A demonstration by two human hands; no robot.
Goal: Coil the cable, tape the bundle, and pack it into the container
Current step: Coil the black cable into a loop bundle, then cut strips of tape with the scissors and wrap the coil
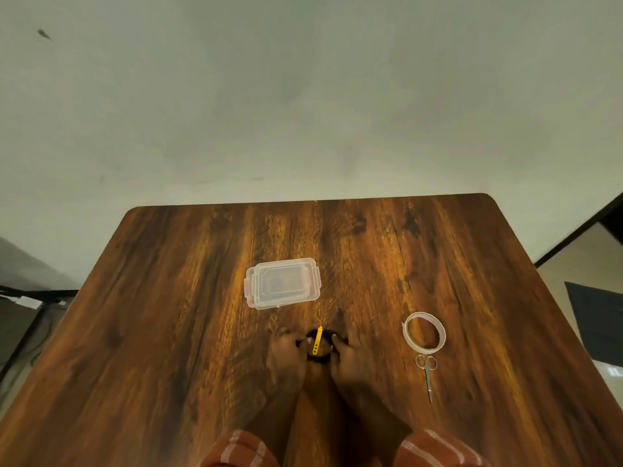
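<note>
A small black coiled cable (319, 356) with a yellow strap (317, 341) across it rests on the wooden table (168, 332) near the front middle. My left hand (286, 355) grips the coil's left side and my right hand (349, 357) grips its right side. Most of the coil is hidden by my fingers. A clear plastic container (282, 283) with its lid on sits just beyond the hands. A roll of tape (424, 331) lies to the right, apart from my hands.
Small metal scissors (427, 374) lie just in front of the tape roll, points toward me. The table's far edge meets a pale wall. Dark furniture stands off the left edge and a dark panel off the right edge.
</note>
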